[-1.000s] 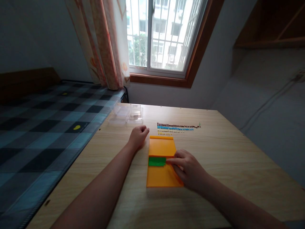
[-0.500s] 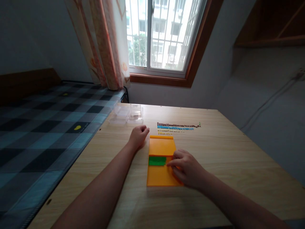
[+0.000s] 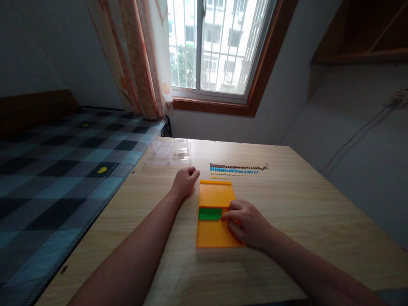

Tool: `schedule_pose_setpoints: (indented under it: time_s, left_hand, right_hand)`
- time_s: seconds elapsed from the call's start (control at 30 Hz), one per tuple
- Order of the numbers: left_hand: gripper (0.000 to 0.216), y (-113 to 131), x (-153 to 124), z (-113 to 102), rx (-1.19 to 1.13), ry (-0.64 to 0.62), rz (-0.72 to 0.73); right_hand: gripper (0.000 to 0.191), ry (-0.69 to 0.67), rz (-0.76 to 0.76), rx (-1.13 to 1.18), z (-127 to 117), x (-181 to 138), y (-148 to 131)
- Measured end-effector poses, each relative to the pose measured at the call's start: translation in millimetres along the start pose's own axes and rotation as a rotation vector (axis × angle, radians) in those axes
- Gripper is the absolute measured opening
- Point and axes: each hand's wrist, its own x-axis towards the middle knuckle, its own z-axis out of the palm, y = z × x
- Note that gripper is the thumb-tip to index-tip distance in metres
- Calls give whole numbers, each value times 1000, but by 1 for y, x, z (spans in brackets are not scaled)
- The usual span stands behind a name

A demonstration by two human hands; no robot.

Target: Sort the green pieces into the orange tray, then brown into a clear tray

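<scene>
An orange plastic tray point(image 3: 213, 237) lies on the table before me, split by a raised crossbar. Just below that bar a block of green strips or small pieces point(image 3: 209, 214) sits against the tray's left side; single pieces are too fine to tell apart. My right hand point(image 3: 248, 223) is over the tray's right edge, one finger stretched to the right end of the green block, thumb apart below it. Other fingers are curled. My left hand point(image 3: 185, 180) rests closed on the table, left of the tray's far end, nothing visible in it.
Beyond the tray, small brown pieces point(image 3: 236, 167), blue pieces point(image 3: 231, 170) and yellow pieces point(image 3: 219, 177) lie in rows. Clear plastic boxes point(image 3: 181, 153) stand at the table's far left. A bed with a checked cover point(image 3: 105, 153) adjoins the left side.
My right fingertip has shifted slightly left, to the right end of the green block. My left hand stays where it was.
</scene>
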Motion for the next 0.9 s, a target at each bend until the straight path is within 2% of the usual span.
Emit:
schedule_pose_setpoints:
  time_s: [0.9]
  left_hand:
    - [35, -1, 1, 0, 9, -10, 17]
  right_hand:
    - [32, -17, 14, 12, -1, 0, -1]
